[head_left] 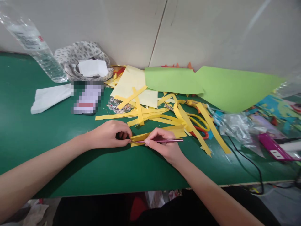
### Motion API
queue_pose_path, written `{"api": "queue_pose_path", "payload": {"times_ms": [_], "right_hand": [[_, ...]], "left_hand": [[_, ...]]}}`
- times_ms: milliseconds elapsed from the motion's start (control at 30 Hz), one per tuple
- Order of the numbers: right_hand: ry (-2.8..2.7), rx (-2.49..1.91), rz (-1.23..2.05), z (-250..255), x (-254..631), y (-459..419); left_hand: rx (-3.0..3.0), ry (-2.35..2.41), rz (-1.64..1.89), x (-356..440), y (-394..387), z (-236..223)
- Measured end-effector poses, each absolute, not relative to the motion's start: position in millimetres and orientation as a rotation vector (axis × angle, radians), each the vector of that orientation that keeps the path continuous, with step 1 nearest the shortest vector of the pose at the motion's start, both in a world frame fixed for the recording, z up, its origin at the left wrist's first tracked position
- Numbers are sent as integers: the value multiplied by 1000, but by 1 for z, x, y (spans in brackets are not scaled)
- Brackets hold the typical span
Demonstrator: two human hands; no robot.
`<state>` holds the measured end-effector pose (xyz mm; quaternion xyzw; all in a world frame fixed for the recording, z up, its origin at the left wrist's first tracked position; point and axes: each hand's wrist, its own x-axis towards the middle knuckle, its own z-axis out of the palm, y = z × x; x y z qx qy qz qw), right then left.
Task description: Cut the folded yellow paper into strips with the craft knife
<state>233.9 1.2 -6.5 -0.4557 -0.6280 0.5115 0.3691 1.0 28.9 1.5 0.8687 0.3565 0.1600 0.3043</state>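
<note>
My left hand (109, 135) pinches the left end of a folded yellow paper strip (176, 131) lying on the green table. Between the fingers of my right hand (166, 145) is a thin, dark pink, pen-like stick (176, 140). It lies nearly level, and its tip reaches into the strip's fold close to my left fingertips. My right fingers cover part of the strip. Behind both hands, loose yellow paper strips (113, 116) are heaped over one another. Scissors with an orange-red handle (204, 134) lie partly under them.
Green paper sheets (174, 80) and a pale yellow sheet (128, 82) stand at the wall. Leftward are a phone (88, 99), a tissue (50, 98), a spotted cloth pouch (70, 59) and a plastic bottle (39, 47). A magenta power strip (270, 147) and dark cable (252, 164) occupy the right.
</note>
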Motion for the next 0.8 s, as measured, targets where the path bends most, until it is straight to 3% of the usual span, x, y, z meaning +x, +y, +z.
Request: {"api": "queue_pose_path", "payload": {"times_ms": [800], "right_hand": [[-1537,-1183,1329,-10,235,2]], "left_hand": [[2296,963,391,2,29,0]]}}
